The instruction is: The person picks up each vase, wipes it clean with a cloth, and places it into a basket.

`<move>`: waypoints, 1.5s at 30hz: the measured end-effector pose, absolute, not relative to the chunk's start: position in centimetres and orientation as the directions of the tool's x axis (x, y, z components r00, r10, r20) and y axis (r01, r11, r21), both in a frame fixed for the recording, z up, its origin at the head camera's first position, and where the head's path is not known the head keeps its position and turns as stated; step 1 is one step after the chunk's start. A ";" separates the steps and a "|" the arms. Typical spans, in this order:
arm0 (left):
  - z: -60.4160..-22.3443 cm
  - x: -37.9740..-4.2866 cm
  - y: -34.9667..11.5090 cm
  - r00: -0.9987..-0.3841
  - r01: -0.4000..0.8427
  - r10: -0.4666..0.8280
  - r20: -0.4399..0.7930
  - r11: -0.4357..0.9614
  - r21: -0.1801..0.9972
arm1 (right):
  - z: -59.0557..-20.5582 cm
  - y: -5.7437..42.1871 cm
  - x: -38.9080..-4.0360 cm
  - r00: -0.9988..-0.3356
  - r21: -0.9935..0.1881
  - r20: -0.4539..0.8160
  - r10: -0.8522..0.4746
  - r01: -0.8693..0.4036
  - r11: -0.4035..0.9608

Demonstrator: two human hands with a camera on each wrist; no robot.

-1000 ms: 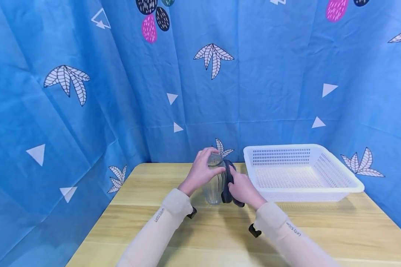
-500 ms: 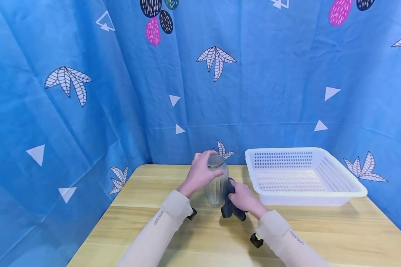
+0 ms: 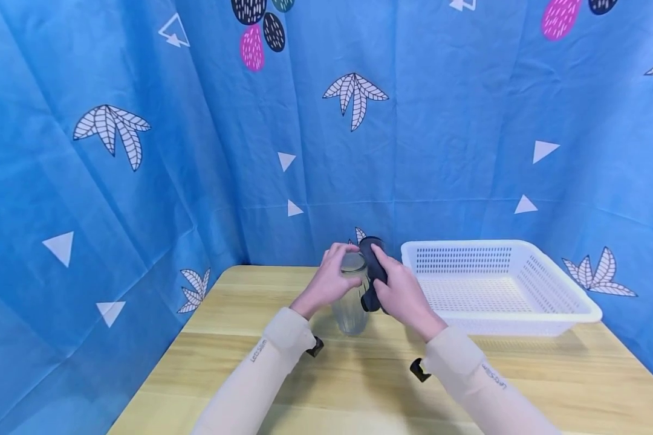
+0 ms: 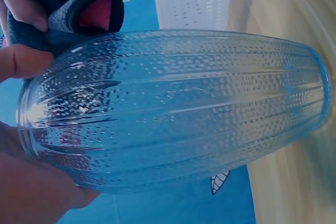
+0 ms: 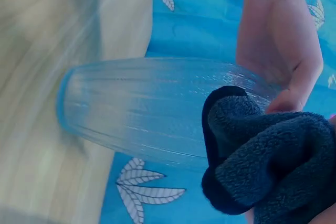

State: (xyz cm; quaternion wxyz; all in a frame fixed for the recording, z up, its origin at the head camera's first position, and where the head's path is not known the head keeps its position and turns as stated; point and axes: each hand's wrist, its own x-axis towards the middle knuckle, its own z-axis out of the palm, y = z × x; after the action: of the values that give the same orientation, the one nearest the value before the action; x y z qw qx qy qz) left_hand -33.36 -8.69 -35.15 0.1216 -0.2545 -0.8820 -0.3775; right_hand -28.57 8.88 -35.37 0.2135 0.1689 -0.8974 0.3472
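Observation:
A clear ribbed glass vase [image 3: 350, 314] with a pebbled surface stands upright on the wooden table. My left hand [image 3: 331, 279] grips it around the top, thumb on the near side, as the left wrist view also shows at the vase's [image 4: 178, 108] rim end. Bunched in my right hand [image 3: 405, 297] is a dark grey fuzzy cloth [image 3: 373, 266], held at the vase's upper right side. In the right wrist view the folded cloth [image 5: 262, 156] covers part of the vase near my left hand [image 5: 283, 35]. A pinkish patch shows inside one fold in the left wrist view.
A white perforated plastic basket [image 3: 500, 316] stands on the table to the right of my right hand. Behind the wooden table [image 3: 239, 350] hangs a blue patterned curtain [image 3: 446, 121], which also runs along both sides.
My right hand first slid the cloth down the vase's right side, then brought it up near the rim. My left hand keeps its grip at the top, and the vase stays in place.

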 end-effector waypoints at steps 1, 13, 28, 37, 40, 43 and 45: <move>-35.2 -33.4 -8.7 -0.842 0.539 0.355 0.407 0.587 0.604 | -35.3 8.8 -28.7 -0.849 -0.535 0.502 -0.164 -0.454 0.713; -36.3 -33.9 -8.4 -0.834 0.544 0.293 0.467 0.571 0.614 | -40.3 8.3 -29.9 -0.972 -0.559 0.193 -0.137 -0.224 0.799; -35.9 -32.4 -8.6 -0.842 0.498 0.248 0.479 0.698 0.515 | -42.4 8.3 -28.8 -0.980 -0.607 0.079 -0.184 -0.193 0.771; -35.1 -32.7 -8.7 -0.855 0.508 0.314 0.413 0.672 0.539 | -37.2 8.8 -28.0 -0.929 -0.609 0.344 -0.139 -0.333 0.720; -34.8 -32.7 -8.8 -0.859 0.509 0.339 0.385 0.650 0.564 | -35.8 8.7 -28.2 -0.870 -0.562 0.467 -0.156 -0.429 0.707; -34.8 -32.8 -8.8 -0.854 0.520 0.354 0.383 0.622 0.586 | -35.3 8.3 -28.5 -0.822 -0.499 0.541 -0.178 -0.484 0.719; -34.9 -33.0 -8.7 -0.850 0.526 0.352 0.393 0.611 0.591 | -35.5 8.1 -28.8 -0.824 -0.474 0.536 -0.184 -0.474 0.742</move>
State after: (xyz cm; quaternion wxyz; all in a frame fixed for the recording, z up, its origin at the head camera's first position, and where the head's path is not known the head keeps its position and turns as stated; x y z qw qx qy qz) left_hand -32.97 -8.72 -34.90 0.1195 -0.2468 -0.8895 -0.3656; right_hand -28.76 8.09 -35.52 0.2341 0.1820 -0.9035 0.3095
